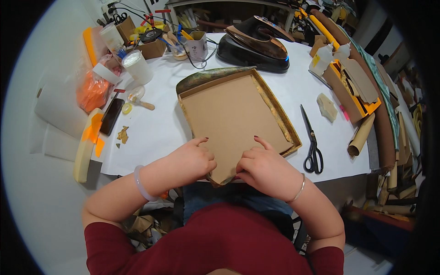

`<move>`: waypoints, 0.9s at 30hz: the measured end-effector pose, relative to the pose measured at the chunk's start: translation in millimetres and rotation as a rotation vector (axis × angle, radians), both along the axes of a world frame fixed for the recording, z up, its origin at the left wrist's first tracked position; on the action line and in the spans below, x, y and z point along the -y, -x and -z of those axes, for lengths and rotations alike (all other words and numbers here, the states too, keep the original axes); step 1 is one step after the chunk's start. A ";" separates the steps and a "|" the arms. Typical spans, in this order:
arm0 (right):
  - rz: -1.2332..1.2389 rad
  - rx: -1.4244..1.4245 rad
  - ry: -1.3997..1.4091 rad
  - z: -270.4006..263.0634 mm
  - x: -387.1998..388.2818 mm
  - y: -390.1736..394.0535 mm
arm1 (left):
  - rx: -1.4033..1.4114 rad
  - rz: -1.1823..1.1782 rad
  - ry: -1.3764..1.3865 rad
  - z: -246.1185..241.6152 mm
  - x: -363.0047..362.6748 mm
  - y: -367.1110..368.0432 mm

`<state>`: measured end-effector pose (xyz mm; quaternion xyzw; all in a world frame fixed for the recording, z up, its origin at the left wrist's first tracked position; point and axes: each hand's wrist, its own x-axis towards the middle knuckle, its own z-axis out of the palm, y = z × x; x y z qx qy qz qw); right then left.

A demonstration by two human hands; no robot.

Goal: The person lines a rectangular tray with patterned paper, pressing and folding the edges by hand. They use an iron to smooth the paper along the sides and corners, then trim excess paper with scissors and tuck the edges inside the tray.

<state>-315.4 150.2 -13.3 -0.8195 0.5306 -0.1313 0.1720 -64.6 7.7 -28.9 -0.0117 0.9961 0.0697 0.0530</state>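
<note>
A shallow cardboard tray (230, 110) with patterned covering material on its walls lies tilted on the white-covered table. At its far edge a flap of green-brown patterned material (213, 76) stands out past the wall. My left hand (197, 158) grips the wall near the tray's closest corner, on the left side. On the other side of that corner, my right hand (257, 164) pinches the edge between thumb and fingers, its index finger raised. The fingertips at the wall are partly hidden. Black-handled scissors (312, 142) lie to the right of the tray.
A steam iron (257, 37) rests on its base behind the tray. Plastic tubs (137, 68), a phone (111, 117), a wooden-handled brush (142, 104) and material scraps (123, 134) are at left. Squeeze bottles (322, 59), an orange-edged box (349, 91) and a paper roll (361, 135) stand or lie at right.
</note>
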 end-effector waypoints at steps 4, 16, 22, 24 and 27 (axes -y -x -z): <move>0.071 0.044 -0.016 -4.3 0.1 9.2 | -0.055 0.011 0.044 3.6 -1.2 5.2; 0.398 0.366 0.382 -17.4 -29.7 13.6 | -0.433 -0.408 -0.087 9.5 -55.7 7.4; 0.325 0.690 0.682 -0.3 -65.1 27.1 | -0.784 -0.166 -0.374 36.4 -86.3 -11.0; 0.187 0.751 0.671 24.9 -70.7 21.0 | -0.580 -0.092 -0.568 68.1 -104.5 -8.2; 0.002 0.524 0.427 74.6 -75.4 3.5 | -0.346 -0.280 -1.145 131.7 -121.4 4.7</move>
